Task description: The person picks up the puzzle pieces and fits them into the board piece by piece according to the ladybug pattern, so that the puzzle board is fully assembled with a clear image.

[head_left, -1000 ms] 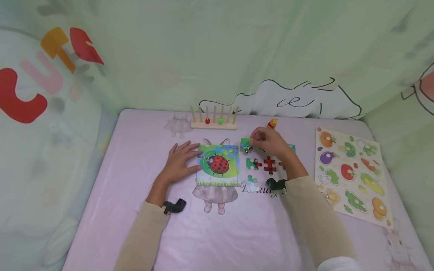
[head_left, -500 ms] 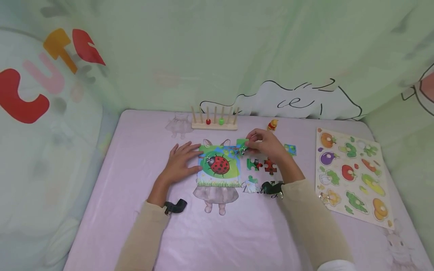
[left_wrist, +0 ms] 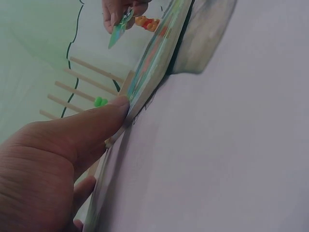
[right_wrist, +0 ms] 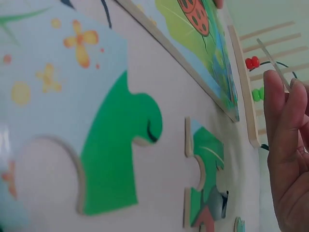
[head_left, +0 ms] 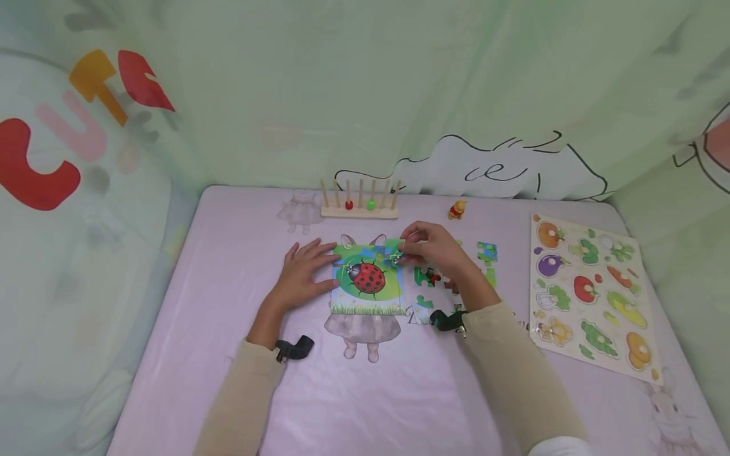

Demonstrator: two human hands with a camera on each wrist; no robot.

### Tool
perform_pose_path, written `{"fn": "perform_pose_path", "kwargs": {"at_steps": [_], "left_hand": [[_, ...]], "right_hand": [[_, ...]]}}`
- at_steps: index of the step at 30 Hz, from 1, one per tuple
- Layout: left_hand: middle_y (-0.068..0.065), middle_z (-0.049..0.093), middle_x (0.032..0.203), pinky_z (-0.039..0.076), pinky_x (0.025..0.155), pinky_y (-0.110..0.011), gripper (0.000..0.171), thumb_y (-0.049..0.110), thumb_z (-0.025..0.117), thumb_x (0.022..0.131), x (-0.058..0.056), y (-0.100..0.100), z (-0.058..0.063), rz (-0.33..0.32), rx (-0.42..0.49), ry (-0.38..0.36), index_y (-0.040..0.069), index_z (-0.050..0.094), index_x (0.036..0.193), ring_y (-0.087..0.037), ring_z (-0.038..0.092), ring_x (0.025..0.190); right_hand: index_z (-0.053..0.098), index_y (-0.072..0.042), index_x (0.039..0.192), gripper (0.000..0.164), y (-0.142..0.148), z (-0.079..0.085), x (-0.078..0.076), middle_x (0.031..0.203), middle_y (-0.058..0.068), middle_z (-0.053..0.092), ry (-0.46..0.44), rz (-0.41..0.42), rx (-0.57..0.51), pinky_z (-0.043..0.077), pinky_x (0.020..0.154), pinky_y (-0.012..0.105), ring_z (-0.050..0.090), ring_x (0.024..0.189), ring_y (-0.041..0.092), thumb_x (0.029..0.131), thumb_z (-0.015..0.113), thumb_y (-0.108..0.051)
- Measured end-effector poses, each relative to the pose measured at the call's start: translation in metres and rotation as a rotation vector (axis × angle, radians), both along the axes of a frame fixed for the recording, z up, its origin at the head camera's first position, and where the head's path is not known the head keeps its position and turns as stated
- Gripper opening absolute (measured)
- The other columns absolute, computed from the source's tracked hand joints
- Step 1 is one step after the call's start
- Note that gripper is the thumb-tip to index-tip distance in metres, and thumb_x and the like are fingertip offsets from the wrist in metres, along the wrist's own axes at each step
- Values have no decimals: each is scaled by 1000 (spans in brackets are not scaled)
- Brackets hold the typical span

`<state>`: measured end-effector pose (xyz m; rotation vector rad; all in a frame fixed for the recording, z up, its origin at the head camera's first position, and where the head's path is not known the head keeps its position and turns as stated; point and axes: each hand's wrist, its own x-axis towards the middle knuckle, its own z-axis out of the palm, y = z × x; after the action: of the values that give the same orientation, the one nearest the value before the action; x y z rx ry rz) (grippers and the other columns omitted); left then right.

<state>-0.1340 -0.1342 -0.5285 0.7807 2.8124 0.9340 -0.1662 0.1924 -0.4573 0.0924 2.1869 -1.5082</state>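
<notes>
Right hand (head_left: pixel 431 247) has shifted left since 1 s ago, taking its puzzle piece (head_left: pixel 392 248) from just right of the ladybug board (head_left: pixel 367 276) to over its far right corner. Left hand (head_left: pixel 305 275) hasn't moved: fingers spread, tips and thumb at the board's left edge. Right thumb and fingers pinch the piece, tilted, not flat. Wrist views show it raised; can't judge the gap well, it's nearly edge-on there.

To do this well, I'd keep the pinch on the rim, fingertips off the print, level the piece, and let the left hand steady the board. Mind the loose pieces (head_left: pixel 423 310) near the right wrist, could get dragged.

No true containers in view. Closest: peg rack (head_left: pixel 359 213), far side, red bead (head_left: pixel 349 205) and green bead (head_left: pixel 371 205) on 2 separate pegs. Vegetable board (head_left: pixel 580 315) at right carries vegetable pieces (head_left: pixel 585 289).
</notes>
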Motion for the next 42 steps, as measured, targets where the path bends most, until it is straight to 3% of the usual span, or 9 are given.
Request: {"fn": "perform_pose_path", "kwargs": {"at_steps": [13, 25, 35, 42], "left_hand": [[-1, 48, 158, 5, 125, -62, 59, 47, 73, 89, 1, 0, 1, -3, 2, -9, 21, 63, 141, -30, 27, 156], [-2, 47, 159, 4, 125, -62, 59, 45, 73, 89, 1, 0, 0, -1, 17, -1, 19, 62, 141, -31, 27, 155], [-3, 48, 158, 4, 125, -60, 52, 40, 69, 94, 1, 0, 0, 7, 19, -5, 19, 63, 141, -30, 27, 155], [-3, 48, 158, 5, 125, -61, 52, 38, 69, 94, 1, -1, 2, 2, 30, -10, 18, 62, 142, -30, 27, 155]], "right_hand": [[61, -4, 117, 27, -18, -9, 0, 98, 9, 62, -20, -1, -33, 60, 65, 24, 75, 80, 18, 96, 72, -16], [62, 2, 118, 27, -43, -13, -1, 88, 6, 61, -60, -16, -124, 62, 67, 27, 74, 75, 17, 95, 72, -8], [66, -2, 108, 20, -59, -18, -2, 81, 4, 73, -53, -20, -82, 55, 57, 21, 71, 68, 12, 93, 74, -11], [68, 0, 110, 23, -72, -15, -1, 79, 3, 71, -90, -44, -98, 58, 59, 21, 68, 63, 10, 92, 76, -12]]}}
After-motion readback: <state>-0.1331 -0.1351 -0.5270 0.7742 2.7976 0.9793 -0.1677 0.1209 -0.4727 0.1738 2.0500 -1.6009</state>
